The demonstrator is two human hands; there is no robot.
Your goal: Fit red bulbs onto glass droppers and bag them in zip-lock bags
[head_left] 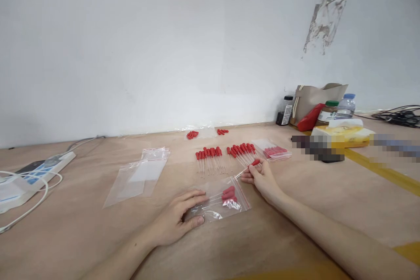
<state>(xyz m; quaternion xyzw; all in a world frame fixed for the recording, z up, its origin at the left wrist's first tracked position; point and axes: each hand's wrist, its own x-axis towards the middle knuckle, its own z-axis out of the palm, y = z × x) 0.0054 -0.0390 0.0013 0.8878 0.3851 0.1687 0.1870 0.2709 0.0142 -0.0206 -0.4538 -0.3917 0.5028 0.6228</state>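
Observation:
My right hand [262, 177] pinches a dropper [254, 163] by its red rubber bulb. The thin clear tube of that dropper points left and down toward the mouth of a clear zip bag [215, 215]. Inside the bag lie a few droppers [229, 192], red bulbs toward the red-striped opening. My left hand [183, 212] rests on the closed end of the bag, fingers stretched and thumb apart. Behind the bag, two groups of droppers lie in rows, one on the left [209, 153] and one on the right [243, 149].
Flat zip bags [141, 173] lie to the left, near a power strip [36, 181] with cables. A filled bag [274, 152] is right of the rows. Loose red bulbs [192, 134] lie by the wall. Bottles, a grey bag [316, 98] and a tissue pack [344, 133] stand right.

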